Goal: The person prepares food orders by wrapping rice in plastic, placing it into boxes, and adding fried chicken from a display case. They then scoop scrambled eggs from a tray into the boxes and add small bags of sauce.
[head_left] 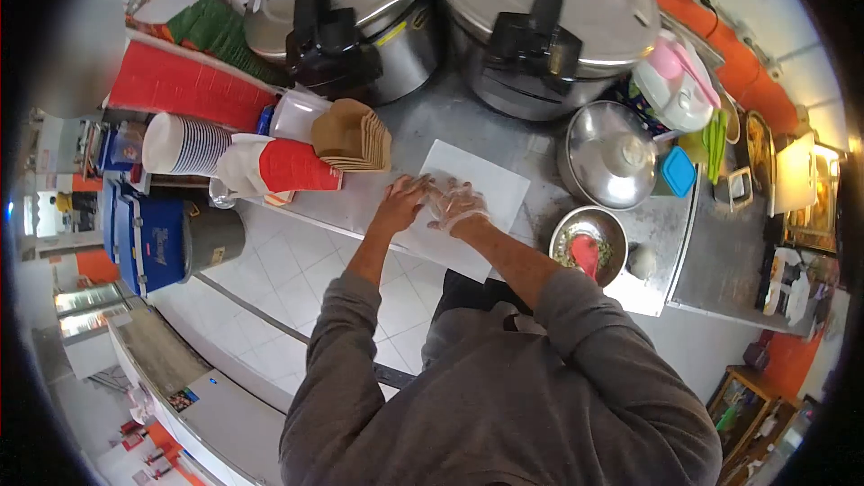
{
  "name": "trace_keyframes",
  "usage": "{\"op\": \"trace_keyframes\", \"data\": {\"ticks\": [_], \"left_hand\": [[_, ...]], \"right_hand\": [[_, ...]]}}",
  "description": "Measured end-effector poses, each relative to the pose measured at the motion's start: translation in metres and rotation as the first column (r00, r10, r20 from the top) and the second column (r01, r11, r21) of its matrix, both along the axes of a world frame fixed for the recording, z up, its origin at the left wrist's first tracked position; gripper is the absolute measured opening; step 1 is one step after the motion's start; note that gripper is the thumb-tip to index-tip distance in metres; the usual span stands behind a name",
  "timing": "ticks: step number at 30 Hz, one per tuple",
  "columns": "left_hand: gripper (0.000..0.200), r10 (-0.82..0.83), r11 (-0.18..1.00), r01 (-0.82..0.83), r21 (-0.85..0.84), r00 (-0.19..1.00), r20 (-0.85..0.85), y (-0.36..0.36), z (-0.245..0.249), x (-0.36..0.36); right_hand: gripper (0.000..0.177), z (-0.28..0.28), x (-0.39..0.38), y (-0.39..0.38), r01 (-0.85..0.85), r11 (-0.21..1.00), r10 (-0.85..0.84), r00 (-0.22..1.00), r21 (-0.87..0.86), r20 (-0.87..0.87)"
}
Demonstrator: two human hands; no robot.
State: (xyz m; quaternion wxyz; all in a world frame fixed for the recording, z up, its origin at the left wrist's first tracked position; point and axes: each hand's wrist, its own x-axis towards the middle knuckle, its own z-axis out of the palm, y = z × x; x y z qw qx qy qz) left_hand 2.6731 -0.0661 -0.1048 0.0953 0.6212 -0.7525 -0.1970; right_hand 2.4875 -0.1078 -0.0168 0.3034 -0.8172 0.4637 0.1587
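A white sheet of paper [490,182] lies at an angle on the metal counter in front of me, its near part reaching the counter's front edge. My right hand [457,205] is over the sheet, in a clear, loose plastic glove [474,209] with its fingers apart. My bare left hand [402,205] is right beside it at the sheet's left edge. Its bent fingers meet the glove's fingertip end and appear to pinch the plastic. To the right, a metal bowl [619,236] holds chopped green food and a red spoon [585,255].
Two large lidded steel pots [540,22] stand at the back. On the left are stacked brown paper trays [351,135], a red paper packet [292,166] and stacked cups [189,144]. A domed metal lid [607,155] and blue-lidded container [677,171] are on the right.
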Motion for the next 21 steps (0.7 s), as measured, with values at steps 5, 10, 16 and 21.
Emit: {"op": "trace_keyframes", "data": {"ticks": [5, 10, 16, 21], "left_hand": [[0.075, -0.228, 0.95, 0.157, 0.272, 0.939, 0.256, -0.011, 0.016, 0.006], [0.08, -0.224, 0.954, 0.148, 0.26, 0.93, 0.292, -0.007, 0.011, 0.003], [0.083, -0.249, 0.953, 0.185, 0.241, 0.931, 0.269, -0.009, 0.012, 0.009], [0.083, -0.26, 0.954, 0.21, 0.215, 0.934, 0.244, -0.008, 0.006, 0.014]], "right_hand": [[0.065, -0.063, 0.006, 0.004, -0.113, 0.993, 0.106, 0.98, -0.035, -0.167], [0.059, -0.057, -0.005, 0.008, -0.154, 0.987, 0.159, 0.954, 0.037, -0.256], [0.063, -0.027, -0.006, 0.011, 0.029, 0.994, 0.005, 0.95, 0.105, -0.313], [0.067, -0.046, -0.017, 0.018, 0.035, 0.999, -0.039, 0.968, -0.021, -0.248]]}}
